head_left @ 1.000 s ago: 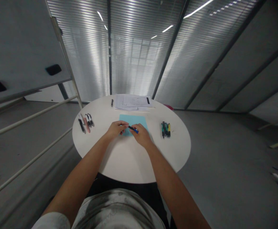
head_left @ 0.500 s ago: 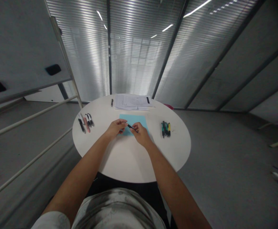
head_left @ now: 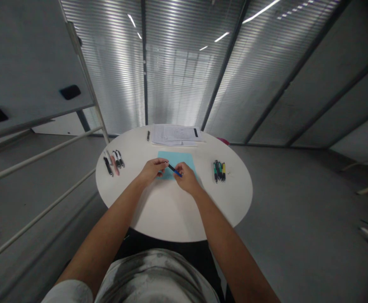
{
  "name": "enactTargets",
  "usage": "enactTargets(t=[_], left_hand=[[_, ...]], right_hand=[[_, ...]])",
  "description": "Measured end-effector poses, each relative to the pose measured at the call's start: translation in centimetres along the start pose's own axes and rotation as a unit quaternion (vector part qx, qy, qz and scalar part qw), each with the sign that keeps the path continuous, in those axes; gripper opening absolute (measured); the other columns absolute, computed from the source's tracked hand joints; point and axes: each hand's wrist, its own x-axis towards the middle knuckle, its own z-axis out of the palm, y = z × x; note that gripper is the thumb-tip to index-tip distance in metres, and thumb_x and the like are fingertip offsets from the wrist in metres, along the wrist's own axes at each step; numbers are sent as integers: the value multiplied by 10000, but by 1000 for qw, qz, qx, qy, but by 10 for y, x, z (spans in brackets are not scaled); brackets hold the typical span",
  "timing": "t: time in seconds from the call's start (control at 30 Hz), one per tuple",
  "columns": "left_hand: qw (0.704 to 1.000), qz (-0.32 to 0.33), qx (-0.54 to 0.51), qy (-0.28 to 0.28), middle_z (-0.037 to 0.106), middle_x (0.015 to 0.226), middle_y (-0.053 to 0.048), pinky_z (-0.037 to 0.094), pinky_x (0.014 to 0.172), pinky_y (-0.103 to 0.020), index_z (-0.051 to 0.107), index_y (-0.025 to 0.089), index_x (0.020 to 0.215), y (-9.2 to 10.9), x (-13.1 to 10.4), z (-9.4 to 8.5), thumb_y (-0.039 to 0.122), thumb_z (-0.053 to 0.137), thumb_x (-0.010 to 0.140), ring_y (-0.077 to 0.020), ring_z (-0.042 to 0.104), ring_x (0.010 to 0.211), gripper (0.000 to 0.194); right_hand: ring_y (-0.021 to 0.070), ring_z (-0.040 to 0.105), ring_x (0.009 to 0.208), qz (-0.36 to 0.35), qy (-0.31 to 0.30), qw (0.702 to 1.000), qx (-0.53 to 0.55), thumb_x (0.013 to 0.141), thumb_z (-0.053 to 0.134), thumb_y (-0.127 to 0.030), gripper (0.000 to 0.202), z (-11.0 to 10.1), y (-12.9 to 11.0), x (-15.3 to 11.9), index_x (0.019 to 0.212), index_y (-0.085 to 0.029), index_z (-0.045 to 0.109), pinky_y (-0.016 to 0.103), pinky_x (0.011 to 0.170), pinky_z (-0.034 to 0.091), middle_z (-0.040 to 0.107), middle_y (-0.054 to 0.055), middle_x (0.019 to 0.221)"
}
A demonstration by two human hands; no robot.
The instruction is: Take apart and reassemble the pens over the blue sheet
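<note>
A blue and black pen (head_left: 174, 169) is held slantwise between my two hands. My left hand (head_left: 154, 169) pinches its upper left end, and my right hand (head_left: 185, 176) has its fingers closed on the lower right end. Under the hands lies a light blue sheet (head_left: 177, 157), partly covered by them. Off to the right is a row of green, black and yellow pens (head_left: 220, 171). At the left of the table, black pens, white pens and a pink one (head_left: 115, 165) lie side by side.
The round white table (head_left: 171, 214) stands right before me. Printed papers (head_left: 175, 134) are stacked at its far edge, with a dark pen (head_left: 148, 135) beside them. On the left stands a whiteboard frame (head_left: 41, 158); glass panels with blinds (head_left: 177, 75) rise behind.
The pen has turned or been uncovered in my right fingers, so its blue part now shows where only black was seen. Both hands stay almost in place.
</note>
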Motion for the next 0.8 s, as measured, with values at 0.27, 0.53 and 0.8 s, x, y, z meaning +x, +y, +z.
enactTargets(t=[0.27, 0.53, 0.8], left_hand=[[999, 13, -39, 7, 540, 640, 4, 338, 448, -196, 680, 151, 913, 1, 1, -3, 369, 801, 583, -89, 500, 561, 413], [999, 0, -48, -2, 540, 618, 4, 341, 446, -200, 682, 148, 924, 7, -2, 0, 366, 802, 585, -94, 508, 556, 421], [998, -1, -61, 5, 536, 647, 7, 349, 454, -203, 690, 154, 916, 7, -4, 0, 361, 807, 573, -86, 500, 561, 418]], right_hand=[[167, 557, 825, -80, -30, 996, -37, 903, 463, -333, 231, -8, 1, 3, 979, -213, 645, 298, 764, 428, 616, 48, 881], [155, 545, 749, -21, 0, 1000, -13, 802, 596, -319, 222, -3, 1, 1, 988, -197, 585, 275, 678, 429, 601, 27, 863], [167, 556, 804, -44, -17, 999, -16, 904, 442, -391, 246, -5, 1, 1, 921, -212, 609, 290, 735, 421, 614, 40, 876]])
